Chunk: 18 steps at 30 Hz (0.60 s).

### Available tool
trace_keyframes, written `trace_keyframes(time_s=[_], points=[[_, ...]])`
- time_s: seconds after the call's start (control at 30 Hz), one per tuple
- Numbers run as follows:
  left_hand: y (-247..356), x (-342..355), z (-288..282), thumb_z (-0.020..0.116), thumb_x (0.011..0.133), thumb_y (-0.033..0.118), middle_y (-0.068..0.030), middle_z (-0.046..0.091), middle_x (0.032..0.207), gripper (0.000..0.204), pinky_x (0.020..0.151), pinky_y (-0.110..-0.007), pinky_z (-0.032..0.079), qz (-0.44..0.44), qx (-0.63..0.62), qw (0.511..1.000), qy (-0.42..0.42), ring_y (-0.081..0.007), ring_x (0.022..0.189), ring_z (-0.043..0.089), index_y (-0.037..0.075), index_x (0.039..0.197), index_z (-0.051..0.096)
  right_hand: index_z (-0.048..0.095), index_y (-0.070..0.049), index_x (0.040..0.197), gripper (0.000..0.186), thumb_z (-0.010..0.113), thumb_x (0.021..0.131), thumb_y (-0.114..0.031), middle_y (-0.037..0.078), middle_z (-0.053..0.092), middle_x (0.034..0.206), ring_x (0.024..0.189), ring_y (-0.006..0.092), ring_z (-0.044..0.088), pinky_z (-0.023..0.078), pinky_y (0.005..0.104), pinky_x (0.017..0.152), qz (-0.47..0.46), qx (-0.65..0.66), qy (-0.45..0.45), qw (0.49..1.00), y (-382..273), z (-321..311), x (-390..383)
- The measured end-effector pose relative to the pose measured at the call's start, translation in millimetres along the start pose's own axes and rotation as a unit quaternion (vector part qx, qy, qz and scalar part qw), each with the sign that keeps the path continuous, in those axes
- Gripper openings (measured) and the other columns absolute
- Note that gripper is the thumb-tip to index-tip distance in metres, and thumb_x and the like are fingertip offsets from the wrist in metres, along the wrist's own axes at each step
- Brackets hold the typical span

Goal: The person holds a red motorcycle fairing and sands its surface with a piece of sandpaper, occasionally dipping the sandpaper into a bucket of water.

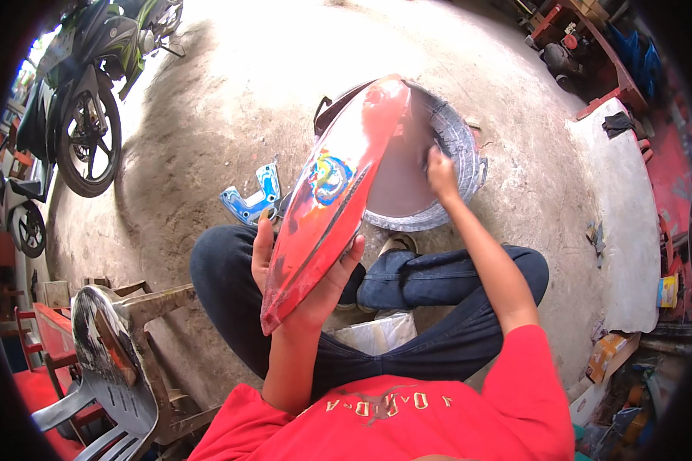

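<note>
A long, pointed red motorcycle body panel (pixel 338 223) slants across the middle, with a multicoloured patch and worn, pale spots on its surface. My left hand (pixel 315 296) cradles its lower part from beneath, thumb and fingers showing at the two edges. The panel's far end reaches over a round grey basin (pixel 461 146) of murky brown water (pixel 400 180). Above the water, near the basin's right side, my right hand (pixel 441 175) is closed around a small dark thing, partly hidden and too unclear to name. Left of the panel, a blue and white bracket-shaped part (pixel 255 201) lies on the floor.
Motorcycles (pixel 84 115) stand at the far left. A grey plastic chair (pixel 119 376) and wooden frame (pixel 161 303) are at lower left. Between my crossed legs sits a white wrapped block (pixel 380 334). A pale slab (pixel 623 230) and clutter line the right side.
</note>
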<state>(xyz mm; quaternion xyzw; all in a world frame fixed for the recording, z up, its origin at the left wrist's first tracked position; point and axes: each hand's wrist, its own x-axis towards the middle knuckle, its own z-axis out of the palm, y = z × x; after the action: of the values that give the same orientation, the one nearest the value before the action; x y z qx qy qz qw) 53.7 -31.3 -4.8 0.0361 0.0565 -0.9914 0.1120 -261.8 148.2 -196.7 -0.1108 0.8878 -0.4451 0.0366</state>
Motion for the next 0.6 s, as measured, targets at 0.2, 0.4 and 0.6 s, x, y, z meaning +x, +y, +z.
trace_keyframes(time_s=[0.2, 0.4, 0.6], points=[[0.9, 2.1, 5.5, 0.053, 0.104, 0.059, -0.0227, 0.039, 0.166, 0.083, 0.121, -0.067, 0.033, -0.003, 0.046, 0.999, 0.013, -0.0443, 0.154, 0.036, 0.006, 0.164, 0.032, 0.075, -0.003, 0.116, 0.041, 0.051, 0.108, -0.035, 0.032, 0.072, 0.112, 0.109, 0.0504, 0.069, 0.053, 0.0582, 0.098, -0.020, -0.267, -0.245, 0.932, 62.1, 56.1, -25.6], [-0.3, 5.3, 7.9, 0.059, 0.100, 0.062, -0.0258, 0.022, 0.172, 0.094, 0.116, -0.065, 0.042, -0.035, -0.045, 0.998, -0.016, -0.0550, 0.158, 0.015, 0.009, 0.168, 0.024, 0.077, -0.005, 0.119, 0.033, 0.062, 0.103, -0.030, 0.027, 0.073, 0.120, 0.117, 0.0442, 0.069, 0.055, 0.0524, 0.102, 0.026, -0.318, -0.356, 0.878, 75.1, 109.8, -34.8], [-0.3, 3.8, 6.3, 0.060, 0.100, 0.062, -0.0265, 0.023, 0.172, 0.092, 0.110, -0.060, 0.049, -0.031, -0.066, 0.997, -0.035, -0.0550, 0.157, 0.020, 0.008, 0.167, 0.026, 0.076, -0.001, 0.116, 0.037, 0.064, 0.103, -0.033, 0.026, 0.076, 0.107, 0.100, 0.0380, 0.074, 0.055, 0.0461, 0.091, 0.044, -0.151, -0.336, 0.929, 68.8, 117.0, 3.1]])
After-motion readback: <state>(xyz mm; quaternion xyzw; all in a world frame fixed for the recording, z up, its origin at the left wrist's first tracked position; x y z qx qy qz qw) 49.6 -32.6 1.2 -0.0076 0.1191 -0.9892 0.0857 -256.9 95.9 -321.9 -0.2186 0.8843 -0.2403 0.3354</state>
